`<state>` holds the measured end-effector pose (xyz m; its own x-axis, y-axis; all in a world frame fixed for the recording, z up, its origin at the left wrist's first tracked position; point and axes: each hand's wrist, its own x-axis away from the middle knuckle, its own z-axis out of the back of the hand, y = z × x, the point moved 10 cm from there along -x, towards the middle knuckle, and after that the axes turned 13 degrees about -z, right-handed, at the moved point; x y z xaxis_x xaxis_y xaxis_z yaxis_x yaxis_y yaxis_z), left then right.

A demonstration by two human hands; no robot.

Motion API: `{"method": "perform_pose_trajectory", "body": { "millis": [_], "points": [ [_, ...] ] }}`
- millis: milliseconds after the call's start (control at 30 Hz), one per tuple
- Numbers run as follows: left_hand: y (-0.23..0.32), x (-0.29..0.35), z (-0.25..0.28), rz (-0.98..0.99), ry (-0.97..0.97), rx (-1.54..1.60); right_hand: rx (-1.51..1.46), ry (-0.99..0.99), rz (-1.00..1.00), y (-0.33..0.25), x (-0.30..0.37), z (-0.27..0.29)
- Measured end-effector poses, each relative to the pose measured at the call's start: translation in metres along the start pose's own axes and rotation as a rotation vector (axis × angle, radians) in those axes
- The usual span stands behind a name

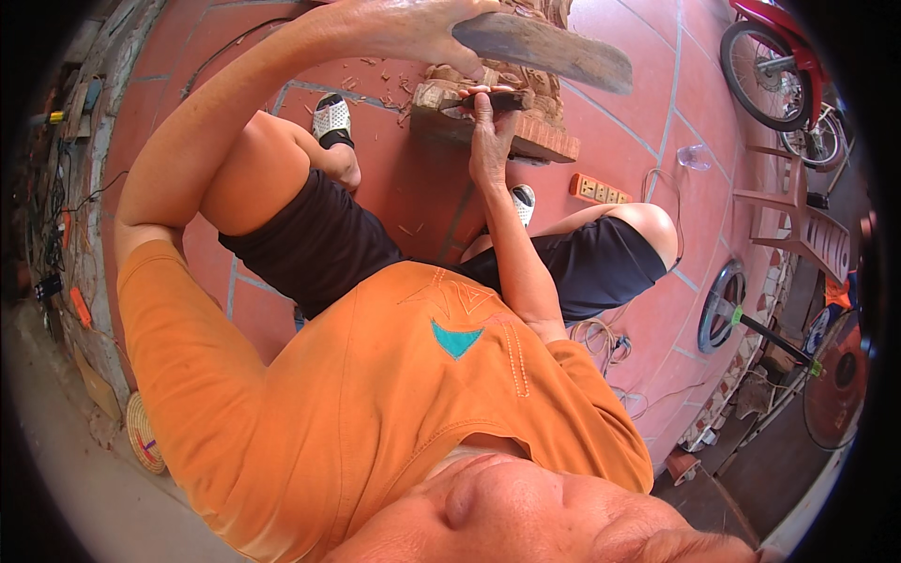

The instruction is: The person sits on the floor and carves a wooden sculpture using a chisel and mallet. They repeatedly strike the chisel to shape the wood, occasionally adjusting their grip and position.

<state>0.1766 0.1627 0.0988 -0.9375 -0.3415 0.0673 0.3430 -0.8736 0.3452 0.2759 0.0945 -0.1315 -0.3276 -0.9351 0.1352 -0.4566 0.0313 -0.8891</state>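
Item: carved wooden block (526, 127), pale brown, set on the red tiled floor (648, 159) between the seated person's feet, near the floor's far edge in the head view. Left hand (413, 28): closed around the handle end of a flat wooden mallet (549, 47), held raised above the block. Right hand (488, 131): closed around a chisel (493, 97), its tip laid against the carving. Wood chips (361, 84) are scattered beside the block. A yellow power strip (599, 190) is placed just right of it; a red motorbike (774, 56) is parked at the far right corner.
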Motion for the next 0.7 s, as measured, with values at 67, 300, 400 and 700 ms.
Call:
{"method": "perform_pose_trajectory", "body": {
  "millis": [67,300,400,700],
  "points": [
    [0.000,0.000,0.000,0.002,0.005,0.020,0.009,-0.004,0.006,0.001,0.000,-0.001],
    [0.004,-0.002,-0.003,-0.016,0.003,0.050,0.117,-0.025,0.074,-0.003,0.002,-0.006],
    [0.007,-0.004,-0.003,-0.034,-0.004,0.020,0.057,-0.020,0.048,-0.002,0.003,-0.007],
    [0.024,-0.005,0.002,-0.086,-0.021,0.059,0.142,0.009,0.058,-0.002,0.001,-0.007]
  ]
}}
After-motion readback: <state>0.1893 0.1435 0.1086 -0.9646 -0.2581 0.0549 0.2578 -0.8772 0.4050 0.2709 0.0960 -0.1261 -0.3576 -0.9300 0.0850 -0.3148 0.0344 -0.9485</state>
